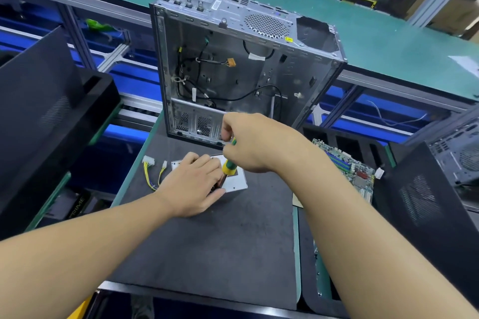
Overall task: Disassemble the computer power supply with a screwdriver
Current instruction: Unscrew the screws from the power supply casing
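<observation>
A small silver power supply (235, 184) lies on the dark grey mat (207, 241), mostly hidden under my hands. My left hand (193, 184) holds it down, fingers curled over its top and thumb at its near edge. My right hand (248, 142) grips a green and yellow screwdriver (228, 165) that stands upright over the unit; its tip is hidden. Yellow and black wires with white connectors (153, 171) trail from the supply to the left.
An open, emptied metal computer case (238, 59) stands just behind the supply. A green motherboard (347, 168) lies to the right. Black case panels (44, 116) lean at the left and at the right (425, 202). A green conveyor belt (388, 41) runs behind.
</observation>
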`<state>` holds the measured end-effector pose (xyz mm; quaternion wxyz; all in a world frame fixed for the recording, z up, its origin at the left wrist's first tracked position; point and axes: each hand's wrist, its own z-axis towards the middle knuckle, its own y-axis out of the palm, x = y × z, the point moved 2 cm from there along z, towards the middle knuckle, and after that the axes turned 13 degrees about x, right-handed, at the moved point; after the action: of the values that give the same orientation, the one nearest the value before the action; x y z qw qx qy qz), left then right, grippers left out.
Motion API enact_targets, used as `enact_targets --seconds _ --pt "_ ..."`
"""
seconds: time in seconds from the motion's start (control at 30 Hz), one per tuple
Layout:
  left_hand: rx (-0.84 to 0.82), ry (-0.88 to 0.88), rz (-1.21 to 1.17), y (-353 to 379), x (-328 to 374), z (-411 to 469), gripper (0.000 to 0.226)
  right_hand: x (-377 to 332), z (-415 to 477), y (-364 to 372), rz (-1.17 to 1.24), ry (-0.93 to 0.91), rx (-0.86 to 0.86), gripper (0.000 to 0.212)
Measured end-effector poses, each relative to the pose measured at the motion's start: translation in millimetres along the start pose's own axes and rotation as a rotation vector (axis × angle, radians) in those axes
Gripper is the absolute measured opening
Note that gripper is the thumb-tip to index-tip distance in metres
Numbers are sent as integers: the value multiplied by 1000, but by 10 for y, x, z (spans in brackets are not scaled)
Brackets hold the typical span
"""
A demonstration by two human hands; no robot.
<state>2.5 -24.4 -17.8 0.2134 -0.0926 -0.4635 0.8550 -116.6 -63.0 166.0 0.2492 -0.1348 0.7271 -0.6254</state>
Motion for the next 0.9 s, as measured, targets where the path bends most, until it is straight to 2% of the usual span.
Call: enact_targets --seconds 0.13,0.2,0.37,0.43,0.53,0.63,0.7,0.9 --pt "-13 -29 -3 -26 45 -10 28 151 -70 -112 109 64 107 11" --pt "-51 -119 -71 -34 41 9 26 271 -100 -183 150 120 192 10" --pt "-33 -686 -483 -85 64 164 14 673 -212 -133 166 339 335 14" --pt "-40 -801 -647 -103 185 247 12 803 -281 -36 149 402 300 17" --pt "-233 -912 -909 3 520 372 13 978 -413 78 133 475 237 19" --pt "-397 -1111 -1165 167 876 457 16 1170 -591 121 150 536 227 18" --pt "-466 -1173 -1216 274 1056 497 15 1282 -742 116 140 554 228 16" --pt "-626 -1175 -1193 625 1563 666 12 1688 -1374 35 105 660 305 16"
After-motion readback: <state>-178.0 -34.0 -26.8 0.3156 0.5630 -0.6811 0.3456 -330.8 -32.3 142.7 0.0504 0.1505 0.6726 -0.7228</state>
